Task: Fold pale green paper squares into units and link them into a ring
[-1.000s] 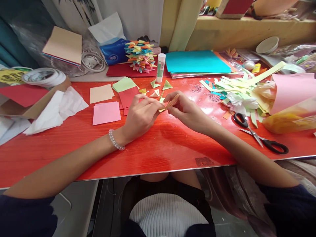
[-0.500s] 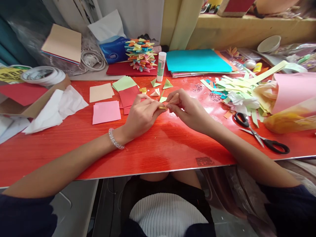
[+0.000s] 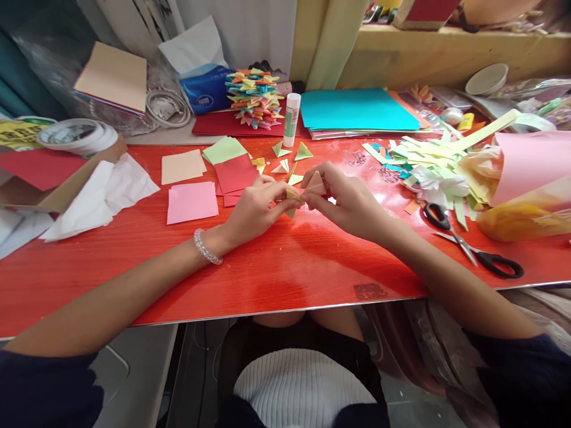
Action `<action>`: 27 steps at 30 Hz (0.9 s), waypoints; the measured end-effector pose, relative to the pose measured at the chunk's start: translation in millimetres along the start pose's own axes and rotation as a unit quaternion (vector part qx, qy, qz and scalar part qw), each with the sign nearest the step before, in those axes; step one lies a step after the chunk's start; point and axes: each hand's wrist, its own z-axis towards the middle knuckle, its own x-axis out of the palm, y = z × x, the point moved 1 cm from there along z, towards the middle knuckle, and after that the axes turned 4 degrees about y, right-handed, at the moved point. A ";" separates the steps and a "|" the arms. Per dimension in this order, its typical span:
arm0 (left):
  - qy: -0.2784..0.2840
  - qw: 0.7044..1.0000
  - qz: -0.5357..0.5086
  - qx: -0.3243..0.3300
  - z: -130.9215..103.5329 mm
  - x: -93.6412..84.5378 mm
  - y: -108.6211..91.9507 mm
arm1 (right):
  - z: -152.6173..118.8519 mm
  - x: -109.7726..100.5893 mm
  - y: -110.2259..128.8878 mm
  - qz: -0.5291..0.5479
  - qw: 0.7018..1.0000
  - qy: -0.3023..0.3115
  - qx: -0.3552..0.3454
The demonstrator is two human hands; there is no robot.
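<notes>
Red table | left hand: grip pinched on yellow paper (folded, seemingly) | right hand: grip closed on peach paper

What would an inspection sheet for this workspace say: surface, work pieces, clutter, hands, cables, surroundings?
Surface: red tabletop, dotted with small scraps
Work pieces: yellow folded piece and peach folded piece, held; pink squares flat; glue stick upright
Clutter: paper strips heaped right; scissors open nearby
Hands: left hand pinches the yellow folded piece, right hand the peach folded piece
Cables: coiled white cord behind; white cable below the tabletop
Surroundings: tissue pack and windowsill behind
</notes>
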 end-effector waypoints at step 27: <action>-0.040 0.999 0.006 -0.006 2.4 -4.0 -3.3 | 3.2 -10.4 7.1 0.162 0.985 0.054 0.038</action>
